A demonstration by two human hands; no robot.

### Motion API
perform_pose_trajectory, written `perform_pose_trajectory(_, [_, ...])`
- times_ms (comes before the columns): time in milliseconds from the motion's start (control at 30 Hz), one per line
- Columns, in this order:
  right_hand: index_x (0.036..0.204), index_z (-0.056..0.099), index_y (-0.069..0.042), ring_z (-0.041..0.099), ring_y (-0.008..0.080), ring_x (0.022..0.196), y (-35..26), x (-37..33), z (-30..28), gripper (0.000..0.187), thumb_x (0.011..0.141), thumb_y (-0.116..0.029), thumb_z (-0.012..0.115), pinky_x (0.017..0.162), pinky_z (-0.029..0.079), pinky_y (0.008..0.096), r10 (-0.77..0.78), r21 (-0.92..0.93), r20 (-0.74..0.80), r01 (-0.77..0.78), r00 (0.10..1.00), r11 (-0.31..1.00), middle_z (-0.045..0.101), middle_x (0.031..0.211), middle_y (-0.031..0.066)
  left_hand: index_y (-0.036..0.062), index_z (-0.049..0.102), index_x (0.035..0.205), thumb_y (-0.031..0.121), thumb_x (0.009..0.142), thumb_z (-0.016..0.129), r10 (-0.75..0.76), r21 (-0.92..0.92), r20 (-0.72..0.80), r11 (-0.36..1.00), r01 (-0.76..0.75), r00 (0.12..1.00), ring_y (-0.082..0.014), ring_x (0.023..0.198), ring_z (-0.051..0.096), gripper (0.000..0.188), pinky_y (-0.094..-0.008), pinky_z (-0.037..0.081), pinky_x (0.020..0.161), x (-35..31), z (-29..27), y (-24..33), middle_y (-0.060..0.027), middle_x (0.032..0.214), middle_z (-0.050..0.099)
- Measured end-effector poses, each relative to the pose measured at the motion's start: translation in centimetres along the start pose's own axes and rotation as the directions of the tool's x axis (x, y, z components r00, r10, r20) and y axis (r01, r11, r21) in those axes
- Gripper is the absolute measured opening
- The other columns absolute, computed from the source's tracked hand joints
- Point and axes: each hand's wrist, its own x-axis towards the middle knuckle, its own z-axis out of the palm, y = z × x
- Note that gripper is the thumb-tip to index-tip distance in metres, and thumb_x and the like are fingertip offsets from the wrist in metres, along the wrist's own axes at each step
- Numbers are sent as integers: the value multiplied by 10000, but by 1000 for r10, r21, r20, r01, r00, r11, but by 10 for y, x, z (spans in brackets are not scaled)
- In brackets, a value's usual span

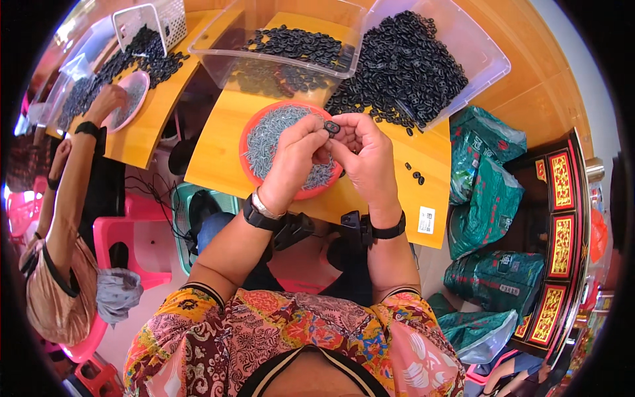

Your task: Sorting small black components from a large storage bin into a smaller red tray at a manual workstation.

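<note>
Above the right side of a red bowl point(247, 171) filled with grey metal screws point(268, 142), my two hands meet at a small black oval plastic piece with two holes point(332, 128). My right hand point(362, 155) pinches this piece between thumb and fingers, its other fingers curled. My left hand point(294, 155) is closed, thumb and index fingertips against the left edge of the piece; whatever else lies in its fingers is hidden. Several similar black pieces point(415, 173) lie loose on the yellow table point(218, 142) to the right of my right hand.
Behind the bowl stand a clear bin point(278, 56) and a tipped translucent bin point(479, 63), with a heap of black pieces point(403, 69). Green bags point(489, 212) line the right side. At left, another person's hand point(109, 102) reaches over a pink bowl point(137, 99) beside a white basket point(173, 26).
</note>
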Motion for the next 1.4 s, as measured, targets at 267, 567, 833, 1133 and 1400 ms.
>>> perform_pose_trajectory(267, [1044,583,-8,576,39,753,-18,-5,-14,260,800,42,660,697,490,177,56,319,98,-85,994,944,616,867,-3,-10,563,944,121,876,534,279,505,302,764,-401,912,-155,622,528,150,-287,441,600,0,-8,24,-83,716,557])
perform_pose_trajectory(567, [1081,591,-9,581,43,803,-28,-13,-19,289,806,-9,682,736,480,190,74,407,216,-159,974,900,626,903,1,-18,522,991,229,932,521,630,531,401,432,-729,665,-250,591,517,254,-343,429,552,-5,-9,13,-122,717,538])
perform_pose_trajectory(833, [1062,608,1,585,47,803,-35,-20,-17,239,830,-5,667,736,478,189,51,382,240,-142,969,913,630,908,7,-3,515,894,275,946,501,752,489,359,353,-797,553,-259,540,501,283,-354,403,492,-6,-1,10,-124,670,513])
perform_pose_trajectory(1133, [1022,625,8,567,36,742,-40,-21,-13,194,837,-35,668,695,477,190,72,363,218,-150,973,920,598,819,-24,-8,515,859,274,948,496,760,491,330,368,-790,559,-251,524,491,297,-354,401,481,-10,0,8,-119,652,498])
perform_pose_trajectory(1400, [1003,630,9,605,74,718,-40,-25,-8,176,834,-17,669,676,491,201,100,379,183,-164,978,911,646,833,28,-9,508,809,5,802,518,762,525,268,398,-752,590,-286,508,468,18,-383,388,472,-19,3,5,-124,634,469])
